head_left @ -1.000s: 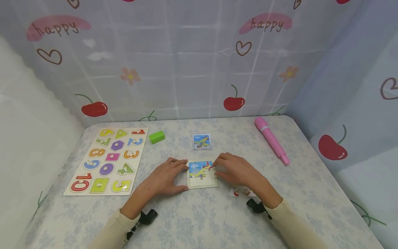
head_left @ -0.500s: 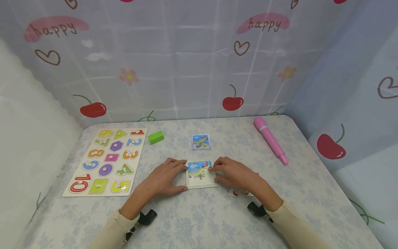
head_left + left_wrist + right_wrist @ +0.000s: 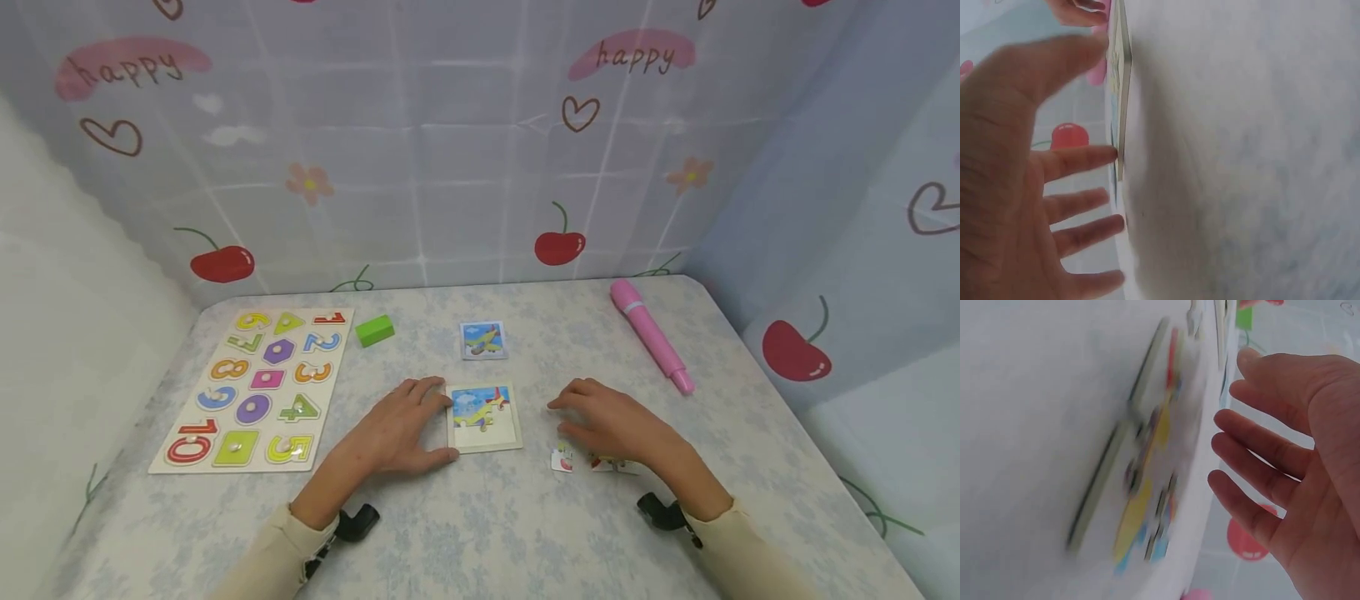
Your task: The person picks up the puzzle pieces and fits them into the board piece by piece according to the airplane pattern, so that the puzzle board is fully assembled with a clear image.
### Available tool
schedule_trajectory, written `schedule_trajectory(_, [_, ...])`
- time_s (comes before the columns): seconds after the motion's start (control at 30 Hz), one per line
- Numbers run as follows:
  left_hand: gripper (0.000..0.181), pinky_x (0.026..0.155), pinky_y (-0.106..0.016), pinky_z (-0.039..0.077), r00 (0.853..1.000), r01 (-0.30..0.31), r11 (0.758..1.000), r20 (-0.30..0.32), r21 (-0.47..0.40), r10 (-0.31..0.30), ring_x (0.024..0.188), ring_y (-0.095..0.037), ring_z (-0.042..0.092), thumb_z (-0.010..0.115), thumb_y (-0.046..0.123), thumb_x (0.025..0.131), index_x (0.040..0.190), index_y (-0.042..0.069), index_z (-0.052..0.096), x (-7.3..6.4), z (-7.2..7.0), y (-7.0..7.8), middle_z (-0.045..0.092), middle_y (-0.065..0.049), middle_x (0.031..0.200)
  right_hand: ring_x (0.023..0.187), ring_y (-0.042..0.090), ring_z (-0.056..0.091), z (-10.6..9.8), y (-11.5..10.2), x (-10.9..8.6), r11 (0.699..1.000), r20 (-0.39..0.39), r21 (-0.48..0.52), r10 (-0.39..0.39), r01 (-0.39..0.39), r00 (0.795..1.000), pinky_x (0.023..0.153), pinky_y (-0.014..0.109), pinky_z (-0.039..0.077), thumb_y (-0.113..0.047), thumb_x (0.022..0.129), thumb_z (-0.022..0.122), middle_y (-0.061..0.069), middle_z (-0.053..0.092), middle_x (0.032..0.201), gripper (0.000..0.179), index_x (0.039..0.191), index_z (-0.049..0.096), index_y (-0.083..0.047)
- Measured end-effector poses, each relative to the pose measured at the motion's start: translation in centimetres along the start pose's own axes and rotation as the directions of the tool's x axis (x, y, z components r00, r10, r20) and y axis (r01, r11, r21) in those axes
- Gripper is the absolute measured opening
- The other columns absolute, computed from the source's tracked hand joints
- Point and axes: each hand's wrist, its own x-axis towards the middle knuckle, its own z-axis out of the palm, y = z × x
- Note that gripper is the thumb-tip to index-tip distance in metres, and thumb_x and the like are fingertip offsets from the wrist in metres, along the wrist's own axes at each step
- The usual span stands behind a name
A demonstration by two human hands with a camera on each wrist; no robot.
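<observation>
A square jigsaw tray lies in front of me, its upper part filled with joined pieces of a yellow plane on blue sky. My left hand rests at the tray's left side; in the left wrist view its forefinger and thumb reach straight to the tray's edge. Right of the tray, my right hand hovers with loosely bent fingers and nothing between them. Loose jigsaw pieces lie under and beside it, partly hidden by the hand in the head view. The right wrist view shows these puzzle pieces blurred, below the fingertips.
Behind the tray lies a small plane picture card. A green block stands to its left, beside a number-and-shape board. A pink wand-like stick lies at the back right. A patterned curtain closes off the back.
My right hand has left the tray and moved right, over the loose pieces, uncovering the tray's right side. The left hand stays in place.
</observation>
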Motion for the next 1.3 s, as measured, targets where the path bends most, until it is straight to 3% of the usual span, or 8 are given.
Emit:
schedule_trajectory(0.2, [0.071,0.12,-0.052,0.041,0.997,-0.073,0.997,0.003,-0.032,0.073,0.147,-0.035,0.047,0.077,0.061,0.094,0.148,0.017,0.063,0.6,-0.1,1.1,0.046,-0.015,0.164,0.112,0.019,0.065,-0.7,2.0,-2.6,0.999,-0.047,0.006,0.033,-0.033,0.998,0.091,0.044,0.059,-0.021,0.097,0.083,-0.001,0.068,0.123,0.034,0.129,0.077,-0.014])
schedule_trajectory(0.43, [0.072,0.118,-0.054,0.043,0.994,-0.06,0.996,0.086,-0.07,0.066,0.15,-0.034,0.044,0.069,0.065,0.098,0.158,0.027,0.057,0.5,0.3,1.9,0.043,-0.014,0.167,0.116,0.024,0.065,-1.6,3.8,-4.7,0.995,-0.042,-0.005,0.099,-0.099,0.994,0.094,0.048,0.058,-0.021,0.095,0.084,0.0,0.069,0.123,0.034,0.128,0.078,-0.013])
schedule_trajectory(0.53, [0.068,0.116,-0.055,0.044,0.994,-0.069,0.996,0.082,-0.06,0.074,0.149,-0.035,0.045,0.068,0.064,0.1,0.156,0.026,0.06,0.4,0.4,1.9,0.044,-0.016,0.165,0.117,0.026,0.064,-1.9,4.2,-5.2,0.991,-0.034,-0.003,0.132,-0.132,0.991,0.094,0.05,0.059,-0.022,0.094,0.085,0.002,0.069,0.123,0.034,0.126,0.078,-0.013])
schedule_trajectory(0.73, [0.066,0.116,-0.053,0.045,0.994,-0.08,0.996,0.075,-0.046,0.083,0.148,-0.034,0.045,0.066,0.064,0.101,0.155,0.027,0.061,0.3,0.6,1.7,0.044,-0.017,0.165,0.116,0.029,0.065,-1.8,4.9,-5.6,0.991,-0.021,0.011,0.134,-0.134,0.991,0.091,0.05,0.06,-0.02,0.093,0.087,0.004,0.069,0.123,0.034,0.126,0.078,-0.012])
schedule_trajectory(1.03, [0.06,0.115,-0.056,0.046,0.996,-0.066,0.992,0.058,-0.104,0.073,0.15,-0.034,0.044,0.07,0.054,0.103,0.155,0.023,0.061,0.5,0.8,1.6,0.045,-0.014,0.164,0.11,0.022,0.064,-1.1,5.4,-5.6,0.997,-0.067,0.024,0.078,-0.077,0.995,0.091,0.045,0.06,-0.013,0.091,0.087,-0.001,0.067,0.116,0.029,0.119,0.08,-0.014])
schedule_trajectory(1.3, [0.065,0.113,-0.054,0.047,0.993,-0.104,0.995,0.056,-0.005,0.104,0.145,-0.035,0.046,0.064,0.061,0.104,0.158,0.027,0.058,0.8,1.0,1.9,0.046,-0.017,0.162,0.113,0.025,0.065,-1.1,5.4,-5.3,0.994,-0.045,0.04,0.105,-0.103,0.993,0.096,0.049,0.058,-0.011,0.092,0.086,-0.002,0.067,0.116,0.021,0.111,0.078,-0.016])
